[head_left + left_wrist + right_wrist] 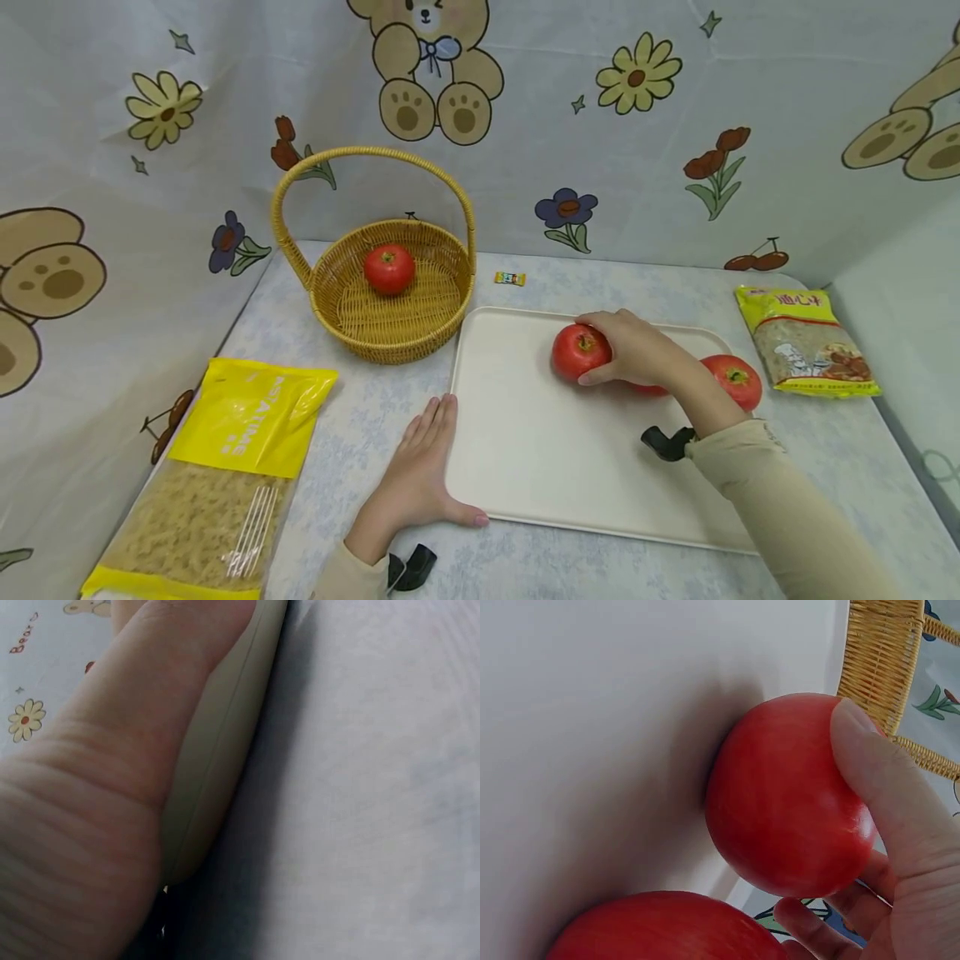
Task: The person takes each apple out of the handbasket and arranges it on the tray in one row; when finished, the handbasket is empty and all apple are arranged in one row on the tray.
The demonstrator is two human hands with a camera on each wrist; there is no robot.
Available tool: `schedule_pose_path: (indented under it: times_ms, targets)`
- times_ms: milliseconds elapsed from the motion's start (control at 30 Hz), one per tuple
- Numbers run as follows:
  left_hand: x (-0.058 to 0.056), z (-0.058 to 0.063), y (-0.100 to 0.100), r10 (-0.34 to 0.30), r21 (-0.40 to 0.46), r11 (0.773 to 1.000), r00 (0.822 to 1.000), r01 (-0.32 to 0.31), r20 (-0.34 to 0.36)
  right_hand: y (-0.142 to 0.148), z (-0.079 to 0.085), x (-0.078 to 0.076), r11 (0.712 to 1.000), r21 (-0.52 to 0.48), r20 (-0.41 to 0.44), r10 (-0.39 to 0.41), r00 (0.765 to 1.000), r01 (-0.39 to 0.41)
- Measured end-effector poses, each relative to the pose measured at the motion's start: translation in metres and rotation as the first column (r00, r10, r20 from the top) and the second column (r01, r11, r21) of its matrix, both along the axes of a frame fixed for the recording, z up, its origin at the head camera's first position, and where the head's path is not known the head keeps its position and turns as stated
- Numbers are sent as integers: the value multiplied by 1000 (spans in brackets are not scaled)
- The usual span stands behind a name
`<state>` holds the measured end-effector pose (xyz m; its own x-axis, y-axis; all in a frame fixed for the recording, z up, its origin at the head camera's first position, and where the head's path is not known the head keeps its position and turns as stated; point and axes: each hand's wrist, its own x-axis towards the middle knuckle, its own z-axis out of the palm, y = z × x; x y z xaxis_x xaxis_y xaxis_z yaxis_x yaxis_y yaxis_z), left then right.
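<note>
My right hand (637, 346) holds a red apple (577, 353) between thumb and fingers, over the back middle of a white tray (540, 450). Whether that apple touches the tray I cannot tell. In the right wrist view the thumb lies across the held apple (787, 802), and a second apple (667, 930) is close by. Mostly covered by the right hand in the head view is this second apple (649, 389); a third apple (733, 380) lies beyond the wrist. With fingers stretched out, my left hand (423, 471) rests against the tray's front left corner.
Behind the tray's left side stands a wicker basket (360, 337) with a tall handle and one apple (389, 269) inside. A yellow bag of pasta (217, 483) lies at left, another yellow food packet (810, 342) at right. A small wrapped candy (510, 278) sits near the basket.
</note>
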<state>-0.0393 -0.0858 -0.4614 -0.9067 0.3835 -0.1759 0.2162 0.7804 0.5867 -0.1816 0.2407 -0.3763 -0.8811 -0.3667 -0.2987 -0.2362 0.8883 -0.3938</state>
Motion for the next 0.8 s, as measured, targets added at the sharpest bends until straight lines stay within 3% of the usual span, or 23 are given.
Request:
schedule_pose_path:
  times_ms: [500,800]
  targets:
    - [-1,0,-2,-1,-2,1000,1000,1,10,-5,8,2,1000,-2,-15,10,1000,-10]
    - [-1,0,-3,-2,5,1000,1000,2,14,-49,31,-12,989,-118,-119,70,990,-84]
